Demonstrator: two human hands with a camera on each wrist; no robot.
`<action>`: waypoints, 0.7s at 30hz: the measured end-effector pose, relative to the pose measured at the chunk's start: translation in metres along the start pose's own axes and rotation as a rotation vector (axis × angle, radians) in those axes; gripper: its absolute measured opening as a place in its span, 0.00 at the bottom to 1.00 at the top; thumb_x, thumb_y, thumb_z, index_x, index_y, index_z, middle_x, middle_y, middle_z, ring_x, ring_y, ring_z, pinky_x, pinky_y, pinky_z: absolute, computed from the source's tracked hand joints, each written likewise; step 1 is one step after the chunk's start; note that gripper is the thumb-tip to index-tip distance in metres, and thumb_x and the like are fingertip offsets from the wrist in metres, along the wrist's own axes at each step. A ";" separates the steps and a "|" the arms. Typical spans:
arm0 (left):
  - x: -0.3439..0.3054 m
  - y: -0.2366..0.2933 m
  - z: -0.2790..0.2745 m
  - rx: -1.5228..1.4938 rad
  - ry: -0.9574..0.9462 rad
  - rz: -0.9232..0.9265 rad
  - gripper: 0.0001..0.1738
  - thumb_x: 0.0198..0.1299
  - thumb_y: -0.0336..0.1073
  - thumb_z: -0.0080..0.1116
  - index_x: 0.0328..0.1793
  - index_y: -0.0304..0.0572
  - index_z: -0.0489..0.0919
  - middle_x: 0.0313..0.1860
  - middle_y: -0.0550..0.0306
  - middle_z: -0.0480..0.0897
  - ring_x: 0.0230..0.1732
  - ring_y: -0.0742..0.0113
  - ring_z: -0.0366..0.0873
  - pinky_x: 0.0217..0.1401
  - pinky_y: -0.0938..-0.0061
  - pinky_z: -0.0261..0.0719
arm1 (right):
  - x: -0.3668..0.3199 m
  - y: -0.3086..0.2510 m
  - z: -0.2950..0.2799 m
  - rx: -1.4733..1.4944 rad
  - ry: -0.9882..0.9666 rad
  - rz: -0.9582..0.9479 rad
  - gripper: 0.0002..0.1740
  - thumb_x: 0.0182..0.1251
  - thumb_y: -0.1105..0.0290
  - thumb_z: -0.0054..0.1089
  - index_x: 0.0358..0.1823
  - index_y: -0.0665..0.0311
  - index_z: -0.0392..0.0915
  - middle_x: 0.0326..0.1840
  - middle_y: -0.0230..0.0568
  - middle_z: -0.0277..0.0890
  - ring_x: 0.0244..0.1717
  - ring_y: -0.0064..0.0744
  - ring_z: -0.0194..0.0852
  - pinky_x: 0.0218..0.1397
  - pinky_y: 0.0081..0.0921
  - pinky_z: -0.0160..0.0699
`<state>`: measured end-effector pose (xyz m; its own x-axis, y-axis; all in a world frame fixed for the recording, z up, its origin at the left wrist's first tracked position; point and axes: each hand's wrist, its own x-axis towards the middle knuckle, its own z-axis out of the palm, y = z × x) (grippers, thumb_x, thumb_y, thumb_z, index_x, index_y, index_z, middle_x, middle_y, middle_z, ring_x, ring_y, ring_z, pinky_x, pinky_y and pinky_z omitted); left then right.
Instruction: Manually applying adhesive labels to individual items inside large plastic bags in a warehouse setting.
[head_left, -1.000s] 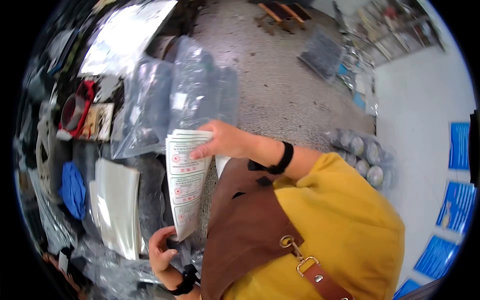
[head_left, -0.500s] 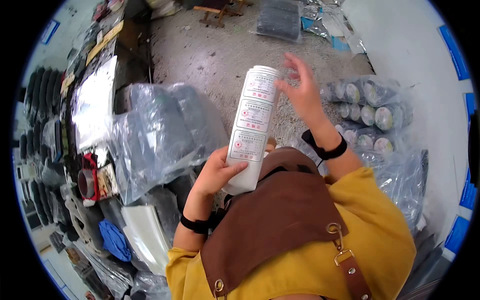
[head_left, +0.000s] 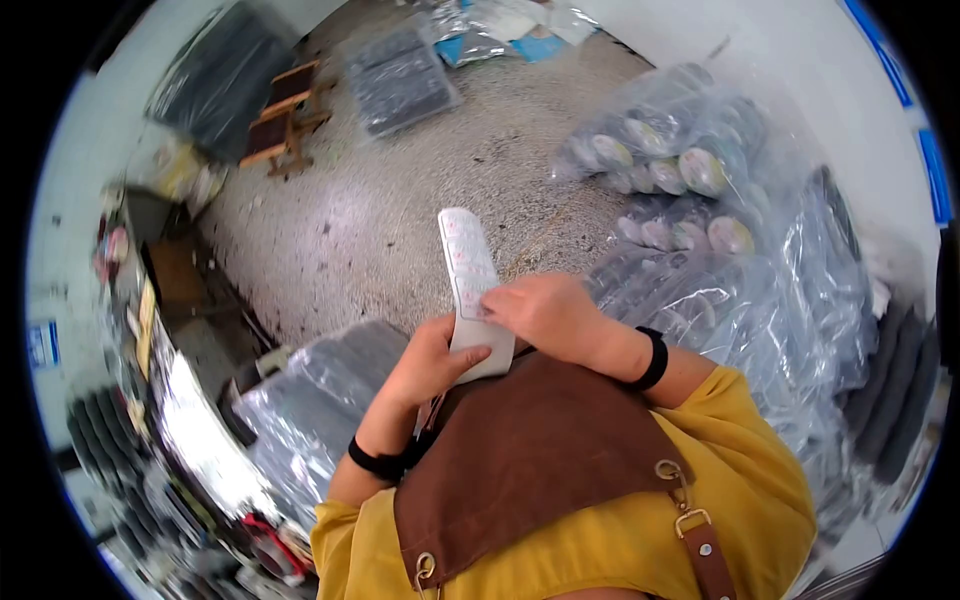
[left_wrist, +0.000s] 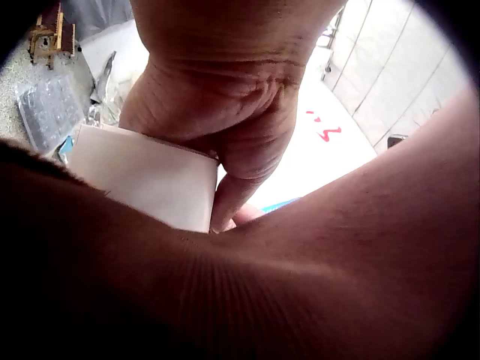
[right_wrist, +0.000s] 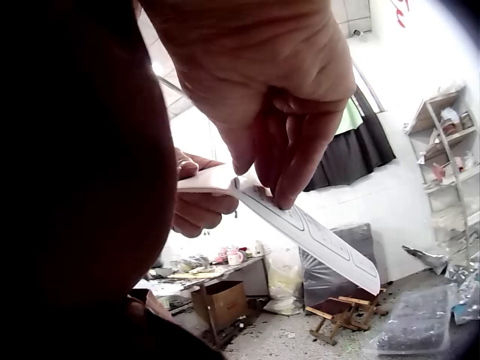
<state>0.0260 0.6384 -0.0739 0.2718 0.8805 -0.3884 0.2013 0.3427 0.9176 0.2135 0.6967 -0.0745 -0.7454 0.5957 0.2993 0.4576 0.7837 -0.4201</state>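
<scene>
A long, narrow stack of white printed labels [head_left: 465,250] stands out in front of the brown apron. My left hand [head_left: 430,360] grips its lower end, thumb across the top face and fingers beneath. My right hand [head_left: 550,315] is bent over the strip, thumb and fingertips gathered on the printed face near its right edge. In the right wrist view the strip [right_wrist: 322,244] bends downward beyond those fingertips [right_wrist: 285,201]. The left wrist view shows the plain white end of the stack [left_wrist: 150,176] against my left hand [left_wrist: 225,112].
Clear plastic bags of round-ended rolls [head_left: 690,170] lie by the right wall, above more plastic wrap [head_left: 720,310]. Wooden stools [head_left: 275,130] and a wrapped grey bundle [head_left: 400,80] stand on the far floor. A cluttered table [head_left: 200,420] runs along the left.
My body has turned rightward, away from the table. The left hand took the strip's lower end. The right hand let go, rose clear of it, then came down onto its printed face.
</scene>
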 end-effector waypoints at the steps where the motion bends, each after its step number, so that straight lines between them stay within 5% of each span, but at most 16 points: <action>1: 0.011 -0.001 -0.004 0.032 -0.043 -0.023 0.15 0.50 0.28 0.59 0.44 0.31 0.75 0.34 0.55 0.80 0.38 0.73 0.75 0.43 0.75 0.74 | 0.000 0.003 0.002 0.025 0.010 0.029 0.11 0.49 0.66 0.59 0.33 0.62 0.74 0.27 0.36 0.74 0.27 0.34 0.75 0.26 0.28 0.72; 3: 0.036 0.015 -0.013 0.101 -0.094 -0.013 0.13 0.49 0.28 0.59 0.42 0.33 0.75 0.33 0.51 0.80 0.36 0.67 0.77 0.41 0.73 0.73 | 0.004 0.011 0.008 0.035 0.036 0.111 0.09 0.51 0.66 0.57 0.31 0.62 0.74 0.25 0.36 0.73 0.26 0.34 0.74 0.25 0.29 0.72; 6: 0.080 0.030 -0.035 0.589 -0.168 0.197 0.11 0.47 0.30 0.57 0.37 0.36 0.75 0.31 0.41 0.77 0.34 0.43 0.74 0.36 0.64 0.72 | 0.022 0.029 0.017 -0.023 0.005 0.166 0.04 0.52 0.69 0.50 0.25 0.62 0.69 0.19 0.35 0.68 0.22 0.36 0.72 0.23 0.31 0.70; 13: 0.154 0.068 -0.096 0.576 -0.358 0.392 0.09 0.45 0.31 0.54 0.35 0.38 0.76 0.31 0.42 0.77 0.35 0.44 0.74 0.37 0.62 0.71 | 0.090 0.064 0.004 -0.093 0.141 0.261 0.04 0.49 0.70 0.52 0.27 0.61 0.71 0.20 0.36 0.67 0.23 0.38 0.71 0.24 0.34 0.70; 16: 0.185 0.064 -0.120 0.591 -0.376 0.445 0.10 0.44 0.32 0.53 0.36 0.41 0.77 0.30 0.44 0.77 0.33 0.45 0.74 0.35 0.62 0.72 | 0.128 0.071 -0.004 -0.052 0.249 0.275 0.07 0.48 0.67 0.60 0.27 0.60 0.74 0.24 0.41 0.74 0.25 0.43 0.72 0.26 0.35 0.70; 17: 0.199 0.056 -0.124 0.575 -0.359 0.566 0.11 0.44 0.33 0.53 0.36 0.41 0.77 0.29 0.43 0.77 0.32 0.44 0.74 0.34 0.61 0.72 | 0.138 0.073 -0.010 -0.157 0.107 0.313 0.06 0.48 0.69 0.60 0.27 0.61 0.75 0.24 0.41 0.74 0.25 0.44 0.72 0.27 0.35 0.70; 21: 0.214 0.071 -0.124 0.705 -0.249 0.368 0.09 0.43 0.33 0.50 0.31 0.38 0.76 0.28 0.40 0.77 0.32 0.42 0.75 0.34 0.59 0.72 | 0.154 0.097 -0.010 -0.341 0.023 0.220 0.08 0.48 0.69 0.59 0.19 0.59 0.68 0.16 0.37 0.66 0.20 0.39 0.69 0.21 0.33 0.67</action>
<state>-0.0185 0.8918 -0.0815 0.6191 0.7695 -0.1567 0.5781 -0.3114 0.7542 0.1478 0.8661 -0.0606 -0.6024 0.7565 0.2544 0.7426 0.6481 -0.1688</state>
